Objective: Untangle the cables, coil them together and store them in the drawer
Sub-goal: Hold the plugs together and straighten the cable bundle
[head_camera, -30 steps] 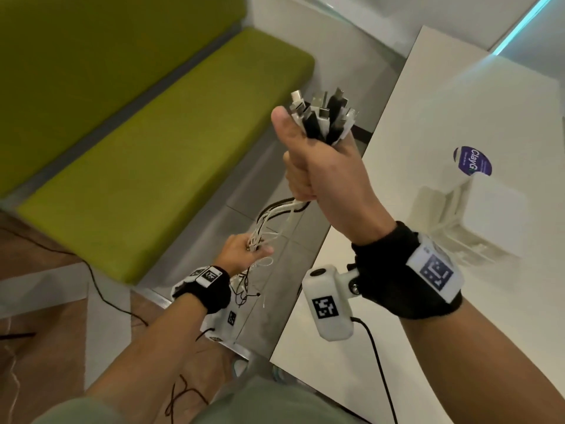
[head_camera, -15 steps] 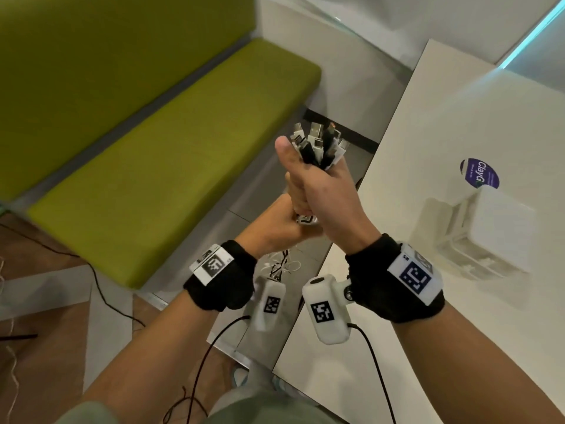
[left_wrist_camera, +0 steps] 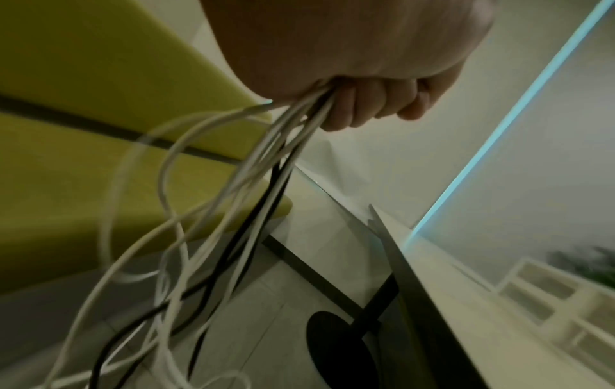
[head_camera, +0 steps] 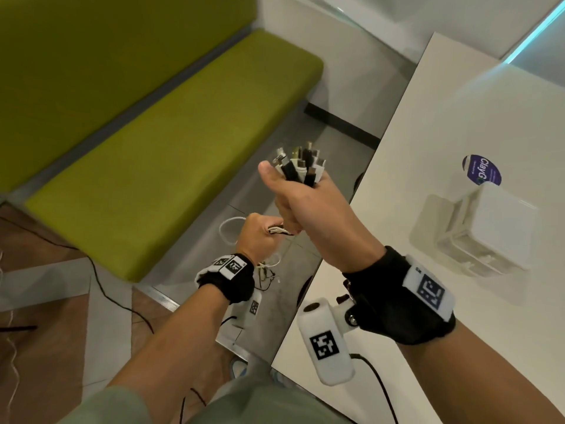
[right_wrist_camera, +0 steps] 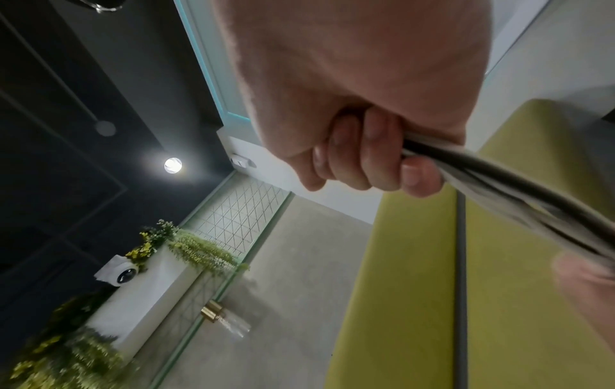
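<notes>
Padded green bench (head_camera: 159, 166) filled the left, smooth white tabletop (head_camera: 458, 123) the right. Right hand (head_camera: 305, 203) fisted around the cables (head_camera: 301, 169), plugs bunched up top; left hand (head_camera: 260, 237) gripped the thin cords just below.

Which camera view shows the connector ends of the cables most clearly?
The head view: the connector ends fan out above the right hand, unobstructed. The right wrist view shows only blurred cords leaving the grip; the left wrist view shows only loose cords hanging below the left hand.
</notes>
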A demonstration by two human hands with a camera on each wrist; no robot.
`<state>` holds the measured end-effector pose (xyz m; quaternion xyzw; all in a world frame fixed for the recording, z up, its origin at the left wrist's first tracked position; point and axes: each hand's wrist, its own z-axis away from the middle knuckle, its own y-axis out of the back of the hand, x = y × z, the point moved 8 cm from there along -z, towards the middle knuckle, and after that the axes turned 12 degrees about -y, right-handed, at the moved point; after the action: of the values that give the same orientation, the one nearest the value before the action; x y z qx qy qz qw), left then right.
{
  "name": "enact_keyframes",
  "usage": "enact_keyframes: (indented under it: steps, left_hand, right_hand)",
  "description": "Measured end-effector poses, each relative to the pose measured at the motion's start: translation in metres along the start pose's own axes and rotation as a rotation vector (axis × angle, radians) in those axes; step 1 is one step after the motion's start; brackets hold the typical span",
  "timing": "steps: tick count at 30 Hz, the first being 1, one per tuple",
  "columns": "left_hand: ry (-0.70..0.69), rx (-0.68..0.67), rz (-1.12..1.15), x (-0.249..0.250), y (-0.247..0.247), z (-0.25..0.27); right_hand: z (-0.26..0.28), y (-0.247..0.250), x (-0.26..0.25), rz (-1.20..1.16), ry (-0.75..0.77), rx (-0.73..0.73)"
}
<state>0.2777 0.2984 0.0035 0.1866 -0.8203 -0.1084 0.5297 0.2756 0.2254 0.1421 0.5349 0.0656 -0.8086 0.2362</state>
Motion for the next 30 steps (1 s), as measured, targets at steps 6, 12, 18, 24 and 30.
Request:
enact_keyframes:
  steps: [6,12,18,24,30]
  left_hand:
    - [0.202,0.015,-0.146,-0.066,0.007,0.032]
    - [0.296,-0.066,-0.247,-0.093,0.013,0.051]
    - [0.732,-0.468,-0.148,-0.137,0.014,0.111]
    - [0.834,-0.567,-0.367,-0.164,0.022,0.136]
    - [0.923,-0.64,-0.44,-0.181,0.023,0.14]
  right_hand:
    - [0.006,0.01,-0.03,-0.021,-0.012,-0.041]
    - [0.012,0.009,-0.04,0.027,0.018,-0.071]
    - [0.029,0.022,-0.072,-0.052,0.124,-0.118]
    - [0.039,0.013,-0.079,0.079,0.236,-0.152]
    - [0.04,0.005,-0.081,0.174,0.262,-0.132]
